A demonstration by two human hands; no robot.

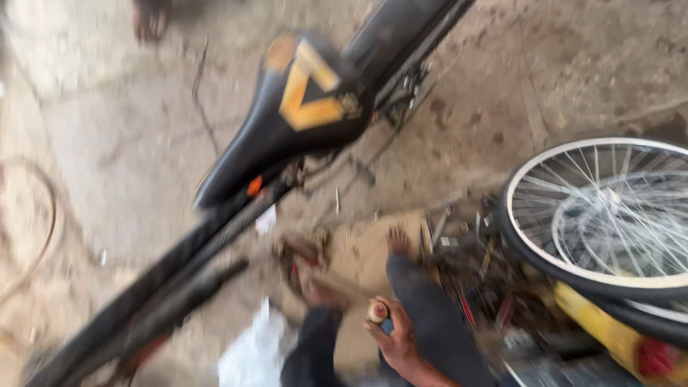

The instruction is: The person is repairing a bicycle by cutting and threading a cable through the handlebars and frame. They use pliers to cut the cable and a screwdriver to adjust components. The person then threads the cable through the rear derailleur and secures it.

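Note:
My right hand (393, 342) is low in the picture, between my knees, closed around a small cylindrical object (378, 313) with a pale round top and a blue part below. The blur hides what it is. My left hand is not visible. My legs in dark trousers (419, 308) reach forward, and my bare foot (397, 240) rests on the ground. In front of me leans a black bicycle frame (179, 265) with a black saddle (287, 122) that bears a yellow mark.
A spoked bicycle wheel with a black tyre (609, 215) lies at the right over a yellow part (598, 322). Small tools and metal bits (473, 265) litter the dusty concrete floor. A white rag (251, 351) lies at the bottom. Another person's foot (150, 18) shows at the top left.

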